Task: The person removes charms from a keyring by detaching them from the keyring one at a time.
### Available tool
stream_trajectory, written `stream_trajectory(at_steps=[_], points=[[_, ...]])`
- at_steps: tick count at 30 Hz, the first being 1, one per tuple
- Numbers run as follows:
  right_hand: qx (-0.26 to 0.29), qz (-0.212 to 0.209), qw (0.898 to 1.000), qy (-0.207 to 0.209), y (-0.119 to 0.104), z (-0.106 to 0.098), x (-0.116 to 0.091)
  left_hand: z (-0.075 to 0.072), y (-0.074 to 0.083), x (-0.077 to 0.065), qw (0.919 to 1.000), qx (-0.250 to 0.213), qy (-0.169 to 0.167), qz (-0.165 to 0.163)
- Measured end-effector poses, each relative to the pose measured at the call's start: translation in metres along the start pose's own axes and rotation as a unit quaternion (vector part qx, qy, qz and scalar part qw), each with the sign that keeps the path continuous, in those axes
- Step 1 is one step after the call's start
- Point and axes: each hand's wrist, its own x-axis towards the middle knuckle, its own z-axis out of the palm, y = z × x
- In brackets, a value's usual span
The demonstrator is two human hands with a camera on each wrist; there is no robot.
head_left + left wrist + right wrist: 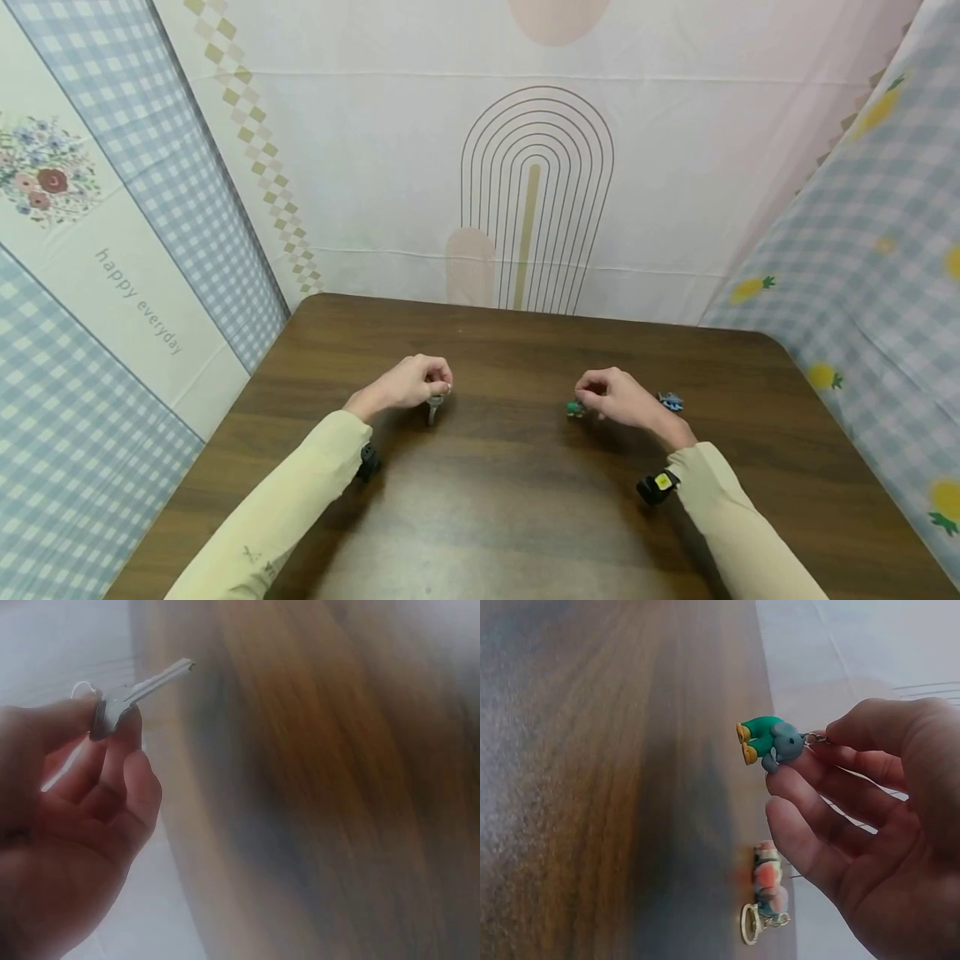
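Between thumb and fingers, my left hand pinches a silver key by its head. The key's blade points away from the fingers, and a thin ring shows at the thumb tip. My right hand holds an elephant charm by the small chain at its head. The charm has a grey head, a green body and yellow feet, and it hangs close over the table in the head view. Past the right fingers in the right wrist view lies a pink and white figure keychain with a gold ring.
A small blue object lies on the brown wooden table, just right of my right wrist. A white patterned cloth hangs behind the table's far edge. Checked cloths hang at both sides.
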Motion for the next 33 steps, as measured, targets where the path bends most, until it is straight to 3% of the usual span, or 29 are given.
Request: stream_trajectory(at_steps=[9, 16, 22, 33], points=[[0.006, 0.023, 1.000, -0.005, 0.017, 0.001, 0.009, -0.002, -0.006, 0.004, 0.9986, 0.045, -0.022, -0.015], [-0.007, 0.033, 0.999, -0.004, 0.024, -0.001, 0.009, -0.002, -0.007, 0.006, 0.9948, 0.072, -0.049, -0.054], [-0.021, 0.052, 0.998, 0.002, 0.026, -0.004, 0.008, -0.001, -0.008, 0.010, 0.9934, 0.094, -0.035, -0.055], [-0.041, 0.053, 0.998, -0.011, 0.027, -0.021, 0.004, -0.009, -0.017, 0.010, 0.9879, 0.118, -0.024, -0.098]])
